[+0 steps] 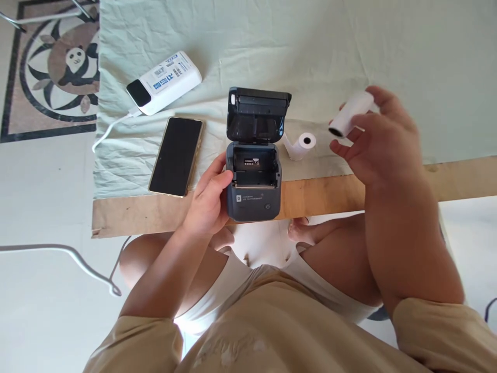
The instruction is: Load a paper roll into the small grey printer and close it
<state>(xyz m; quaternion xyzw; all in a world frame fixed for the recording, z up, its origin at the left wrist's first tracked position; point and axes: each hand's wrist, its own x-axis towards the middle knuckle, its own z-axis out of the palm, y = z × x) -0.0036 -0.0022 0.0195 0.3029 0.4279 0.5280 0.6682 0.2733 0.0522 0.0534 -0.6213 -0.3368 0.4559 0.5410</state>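
My left hand [212,199] grips the left side of a dark grey portable label printer [253,202], thumb on its upper edge. The printer's black lid [256,116] stands raised, and no roll sits in the bay behind the front panel. To the right, my right hand [382,132] holds a white paper roll [352,113] between thumb and fingers, above the cloth. One dark core end of that roll faces left and down. Between the printer and my right hand, a second paper roll [302,146] lies on the cloth with a strip of paper unwound.
A black-screened phone [176,156] lies left of the printer. Behind it is a white power bank [166,83] with a white cable [112,127] plugged in. Pale green cloth [310,52] covers the table, leaving a bare wooden front edge [322,197]. My legs are below the edge.
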